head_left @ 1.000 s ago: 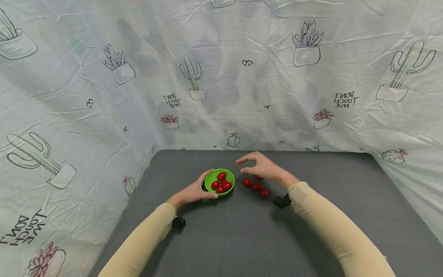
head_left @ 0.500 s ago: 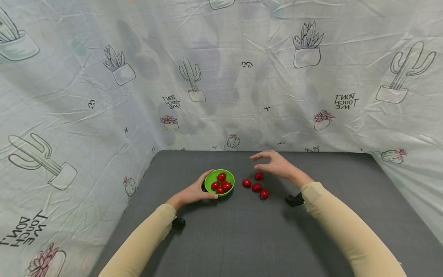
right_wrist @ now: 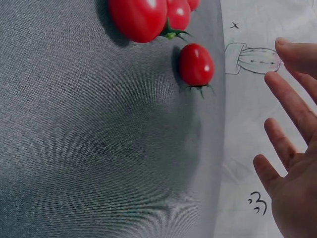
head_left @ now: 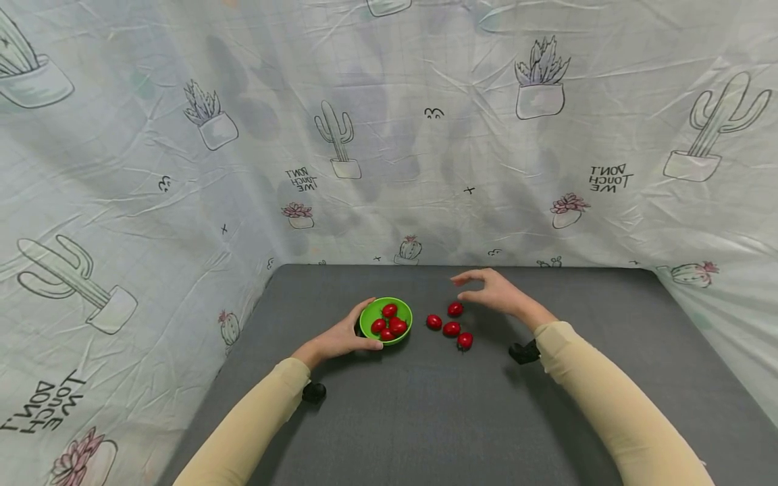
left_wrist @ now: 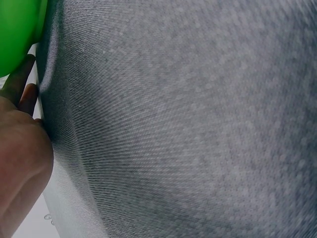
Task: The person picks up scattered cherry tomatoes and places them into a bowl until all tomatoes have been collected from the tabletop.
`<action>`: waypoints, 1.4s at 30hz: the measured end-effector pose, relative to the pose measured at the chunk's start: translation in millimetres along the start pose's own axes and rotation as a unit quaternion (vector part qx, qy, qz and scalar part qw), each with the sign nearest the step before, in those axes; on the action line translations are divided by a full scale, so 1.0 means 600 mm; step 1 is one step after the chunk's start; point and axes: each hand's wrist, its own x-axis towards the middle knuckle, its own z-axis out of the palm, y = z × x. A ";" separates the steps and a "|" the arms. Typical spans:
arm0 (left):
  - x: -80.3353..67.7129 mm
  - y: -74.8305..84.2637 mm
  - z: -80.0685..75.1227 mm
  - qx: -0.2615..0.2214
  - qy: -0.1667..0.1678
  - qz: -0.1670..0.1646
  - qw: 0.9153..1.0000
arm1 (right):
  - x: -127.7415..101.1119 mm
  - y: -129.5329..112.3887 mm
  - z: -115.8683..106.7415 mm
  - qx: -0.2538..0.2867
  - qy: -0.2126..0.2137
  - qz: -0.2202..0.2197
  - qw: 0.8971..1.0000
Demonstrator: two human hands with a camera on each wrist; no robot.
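My left hand point(head_left: 340, 337) holds the green bowl point(head_left: 385, 319) by its near-left side, at about eight o'clock on the rim, with the thumb curled along the near edge and the fingers wrapped round the far side. The bowl sits on the grey table point(head_left: 425, 418) and has four or five red tomatoes point(head_left: 389, 321) lying in it. From my left wrist I see only a slice of the bowl's green wall point(left_wrist: 17, 34) at the top corner, my fingers point(left_wrist: 22, 82) against it and the grey cloth of the table beyond.

My right hand point(head_left: 494, 291) hangs above the table with nothing in it, fingers spread loosely and a little bent, the thumb under them with a wide gap between. It hovers at about two o'clock from a small cluster of four loose tomatoes point(head_left: 450, 328) lying on the table just to the right of the bowl, at its three o'clock. The nearest of them, the far tomato point(head_left: 455, 308), lies just beside my fingertips but not touching. In the right wrist view that same tomato point(right_wrist: 196, 65) lies apart from my open fingers point(right_wrist: 287, 106), with the others bunched beyond it.

A pale sheet point(head_left: 389, 135) printed with cacti rises behind the table at twelve o'clock and along both sides.
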 end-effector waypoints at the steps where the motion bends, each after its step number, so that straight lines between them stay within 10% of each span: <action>1: 0.000 0.000 0.000 -0.001 0.001 0.000 1.000 | 0.000 0.003 0.001 -0.002 -0.001 0.000 1.000; 42: -0.003 -0.002 0.004 0.006 0.001 0.010 1.000 | 0.016 0.050 0.052 -0.036 -0.054 0.015 0.998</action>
